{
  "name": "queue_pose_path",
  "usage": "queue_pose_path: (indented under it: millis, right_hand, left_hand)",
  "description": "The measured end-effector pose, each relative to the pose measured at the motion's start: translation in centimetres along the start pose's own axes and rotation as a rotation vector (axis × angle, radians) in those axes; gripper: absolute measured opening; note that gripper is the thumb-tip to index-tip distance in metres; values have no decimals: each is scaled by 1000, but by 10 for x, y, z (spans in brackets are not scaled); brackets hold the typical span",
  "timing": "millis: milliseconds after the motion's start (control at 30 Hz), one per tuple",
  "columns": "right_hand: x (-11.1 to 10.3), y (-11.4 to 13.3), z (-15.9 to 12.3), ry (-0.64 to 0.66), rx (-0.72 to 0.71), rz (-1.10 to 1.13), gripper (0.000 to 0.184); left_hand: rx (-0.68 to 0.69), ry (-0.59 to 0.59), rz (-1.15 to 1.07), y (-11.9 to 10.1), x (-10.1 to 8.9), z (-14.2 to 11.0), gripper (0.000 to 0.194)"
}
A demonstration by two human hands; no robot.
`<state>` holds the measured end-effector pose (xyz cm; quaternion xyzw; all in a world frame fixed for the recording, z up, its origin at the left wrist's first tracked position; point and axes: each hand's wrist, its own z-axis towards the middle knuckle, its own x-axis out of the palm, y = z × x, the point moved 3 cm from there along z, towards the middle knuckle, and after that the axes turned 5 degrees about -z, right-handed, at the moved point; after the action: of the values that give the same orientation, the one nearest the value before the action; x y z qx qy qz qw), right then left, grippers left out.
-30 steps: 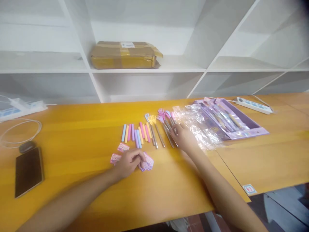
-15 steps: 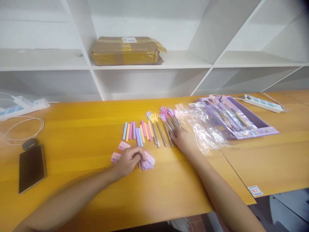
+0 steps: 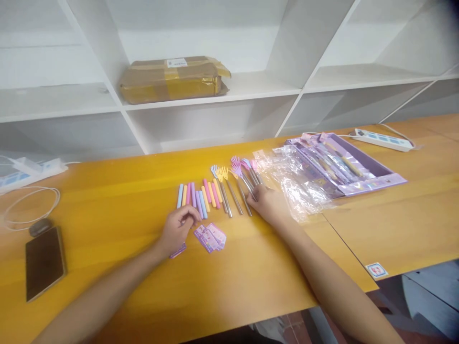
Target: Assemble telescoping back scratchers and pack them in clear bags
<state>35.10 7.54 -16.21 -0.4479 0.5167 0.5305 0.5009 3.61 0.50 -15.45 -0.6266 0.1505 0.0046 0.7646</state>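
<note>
My right hand point(image 3: 267, 204) is closed around the metal rods of back scratchers whose small hand-shaped heads are pink, purple and blue. To its left lie more back scratchers point(image 3: 234, 195), some with yellow heads. My left hand point(image 3: 179, 227) has its fingers bent and drawn together; whatever may be under the fingertips is hidden. It rests just below a row of pastel foam-like tubes point(image 3: 199, 198) in blue, yellow, pink and purple. Beside it, a fanned pile of printed cards point(image 3: 211, 237) lies on the table, and another card point(image 3: 178, 250) peeks out beneath the hand.
Clear plastic wrappers point(image 3: 301, 184) spread right of my right hand, against a purple display box point(image 3: 376, 184) with packaged items. Power strips point(image 3: 383, 139) sit at both ends. A phone point(image 3: 45, 263) and coiled cable point(image 3: 32, 188) lie left. A taped carton point(image 3: 174, 81) stands on the shelf.
My left hand has moved left and up off the card pile, over the separate cards, uncovering the pile. My right hand stays at the back scratchers, its fingers drawn in around the rods.
</note>
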Motion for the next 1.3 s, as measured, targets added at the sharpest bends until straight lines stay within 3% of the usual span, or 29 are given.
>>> queue_pose_path:
  millis: [100,200,300,400,467,700,967,1133,1233,1300]
  right_hand:
    - [-1,-2,-2,-13,-3,6,26]
    - [-2,-4,-2,-25,-10,41,23]
    - [-1,-4,-1,-37,-19,108,20]
    - [-1,-4,-1,-27,-24,150,19]
    - [-1,-4,-2,-20,-25,164,19]
    - [-1,-11,-1,-72,-22,208,21]
    - [1,-12,0,-41,-20,228,22]
    - [0,-10,-1,-56,-35,289,22]
    - [-2,-10,-2,-62,-13,348,21]
    - [-6,-11,-3,-77,19,539,21]
  left_hand:
    - [75,-94,462,-5,-31,21,10]
    - [53,-158,756,0,-60,38,26]
    - [34,33,788,9,-70,51,61]
    - [31,253,755,13,-64,64,102]
    - [37,333,756,12,-58,74,115]
    - [52,440,851,14,-48,96,116]
    - [63,405,890,16,-40,93,121]
    - [65,356,871,14,-37,92,109]
    - [85,341,786,1,-41,91,108]
    - [100,333,582,-15,-41,86,109]
